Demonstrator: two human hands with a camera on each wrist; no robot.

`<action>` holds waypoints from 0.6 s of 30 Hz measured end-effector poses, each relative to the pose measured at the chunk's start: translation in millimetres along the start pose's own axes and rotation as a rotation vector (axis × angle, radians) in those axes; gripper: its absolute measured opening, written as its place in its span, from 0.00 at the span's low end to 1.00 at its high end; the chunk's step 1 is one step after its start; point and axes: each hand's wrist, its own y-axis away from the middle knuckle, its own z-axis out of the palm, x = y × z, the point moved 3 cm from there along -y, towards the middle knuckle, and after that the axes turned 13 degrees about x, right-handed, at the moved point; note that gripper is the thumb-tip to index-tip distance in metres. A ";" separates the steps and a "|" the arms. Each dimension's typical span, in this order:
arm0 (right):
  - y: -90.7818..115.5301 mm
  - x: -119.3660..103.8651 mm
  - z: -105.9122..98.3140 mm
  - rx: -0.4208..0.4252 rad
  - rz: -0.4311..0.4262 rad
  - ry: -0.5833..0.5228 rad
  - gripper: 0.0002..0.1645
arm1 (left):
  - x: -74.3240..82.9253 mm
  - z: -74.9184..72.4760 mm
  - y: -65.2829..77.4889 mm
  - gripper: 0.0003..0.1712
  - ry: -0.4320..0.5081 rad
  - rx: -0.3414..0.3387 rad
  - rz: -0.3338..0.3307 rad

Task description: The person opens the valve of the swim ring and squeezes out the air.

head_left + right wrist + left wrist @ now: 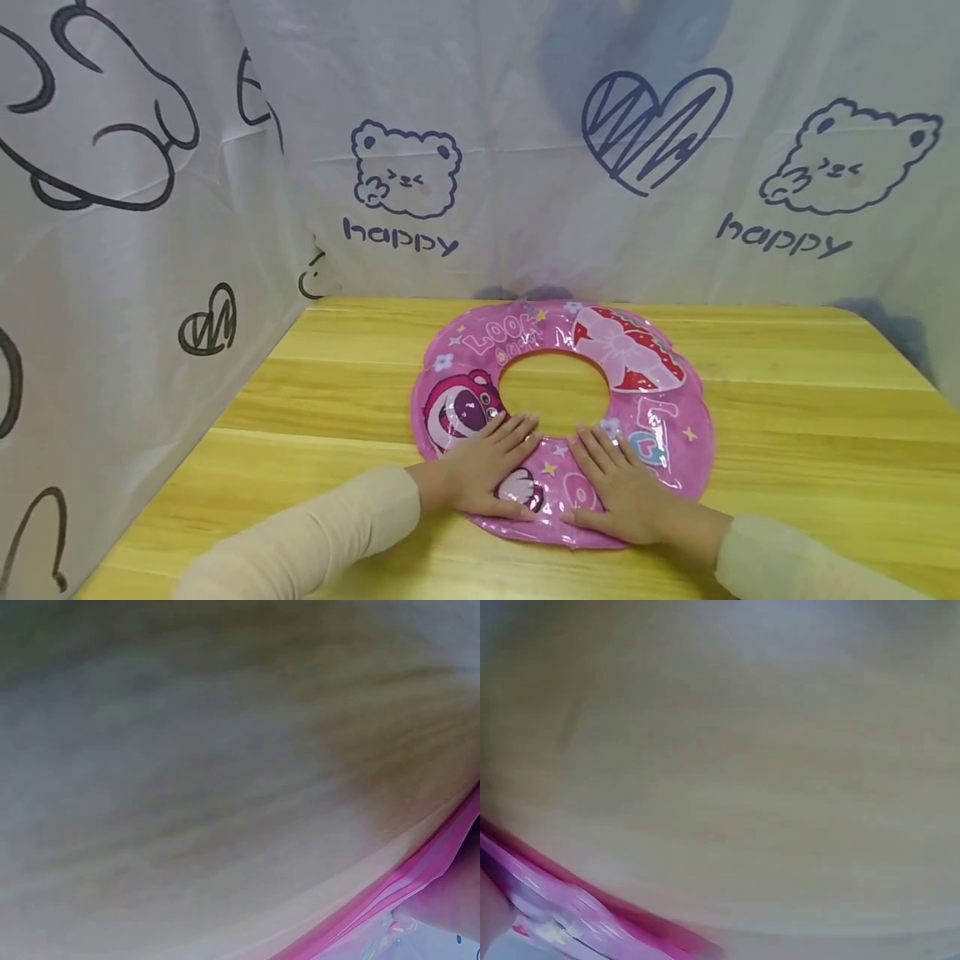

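Note:
A flat pink swim ring [465, 333] with a bear face, strawberries and lettering lies on the wooden table. My left hand [491, 467] rests palm down on its near left part, fingers straight and pointing at the central hole. On the near right part lies my right hand [618, 483], also palm down with straight fingers. Both thumbs point inward over the near edge section. In the left wrist view, the ring's pink edge [577, 904] shows at the lower left. The right wrist view catches another stretch of pink edge [390, 889] beside part of the hand.
The yellow wooden table [337, 392] extends around the ring on both sides. A white cloth with hearts, bears and "happy" lettering [517, 208] hangs behind the table, and another cloth side [127, 275] borders it on the left.

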 end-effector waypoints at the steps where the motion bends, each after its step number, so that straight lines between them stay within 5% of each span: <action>1: 0.1 -0.3 0.0 0.002 -0.002 0.000 0.54 | -3.8 0.0 1.5 0.56 -0.010 -0.005 -0.004; 10: 0.9 -0.8 0.3 -0.004 -0.007 0.002 0.54 | -16.2 3.3 6.5 0.58 0.108 -0.042 -0.025; 18: 0.4 -0.4 -0.9 -0.013 0.001 -0.008 0.53 | -30.0 -3.4 6.8 0.57 0.068 -0.043 0.045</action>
